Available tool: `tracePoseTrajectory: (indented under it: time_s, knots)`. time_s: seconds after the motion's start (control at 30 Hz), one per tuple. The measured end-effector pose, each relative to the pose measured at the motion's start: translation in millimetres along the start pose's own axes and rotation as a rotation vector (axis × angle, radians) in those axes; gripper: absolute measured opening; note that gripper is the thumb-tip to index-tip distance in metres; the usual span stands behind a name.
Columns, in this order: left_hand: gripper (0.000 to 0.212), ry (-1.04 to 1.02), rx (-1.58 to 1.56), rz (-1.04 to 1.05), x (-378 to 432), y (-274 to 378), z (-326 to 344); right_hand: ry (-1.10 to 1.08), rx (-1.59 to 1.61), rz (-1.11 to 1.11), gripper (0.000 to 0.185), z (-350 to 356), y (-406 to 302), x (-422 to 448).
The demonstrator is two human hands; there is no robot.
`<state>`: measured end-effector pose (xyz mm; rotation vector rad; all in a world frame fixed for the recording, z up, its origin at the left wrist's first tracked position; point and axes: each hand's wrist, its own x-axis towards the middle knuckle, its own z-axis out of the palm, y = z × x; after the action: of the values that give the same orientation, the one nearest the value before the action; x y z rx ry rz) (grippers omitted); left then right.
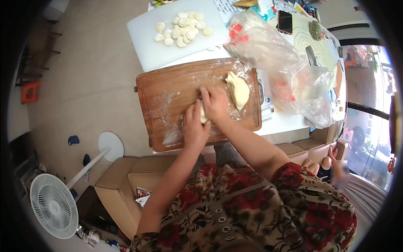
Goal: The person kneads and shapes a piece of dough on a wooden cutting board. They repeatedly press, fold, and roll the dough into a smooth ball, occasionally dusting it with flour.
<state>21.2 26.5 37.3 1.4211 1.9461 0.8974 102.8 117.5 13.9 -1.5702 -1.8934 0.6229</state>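
A piece of pale dough (203,114) is partly hidden between my two hands, low on a floured wooden board (176,88). My left hand (194,127) covers its left side with the fingers pointing away from me. On its upper right, my right hand (216,102) presses with curled fingers. To the right of that hand lies a larger lump of dough (238,92), apart from both hands. Beyond the wooden board, a white cutting board (141,41) carries several small flattened dough rounds (184,28), some overlapping.
Crumpled clear plastic bags (264,44) lie along the wooden board's right side. Farther right are a phone (285,22), a mat with printed circles (307,41) and papers. A standing fan (55,204) is at lower left. Another person (327,163) sits on the sofa (294,149).
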Motion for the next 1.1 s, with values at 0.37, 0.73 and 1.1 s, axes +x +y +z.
tracePoseTrajectory:
  time_s: [0.37,0.73,1.1]
  knots:
    - [0.058,-0.169,-0.076,0.209,-37,-2,8,0.076,0.532,0.451,0.038,-38,7,-69]
    - [0.042,-0.013,-0.250,0.178,-26,-2,-14,-0.074,0.864,0.693,0.056,-42,-22,-12]
    - [0.058,0.033,-0.633,-0.409,-13,-59,-3,-0.148,0.319,0.422,0.045,37,-45,21]
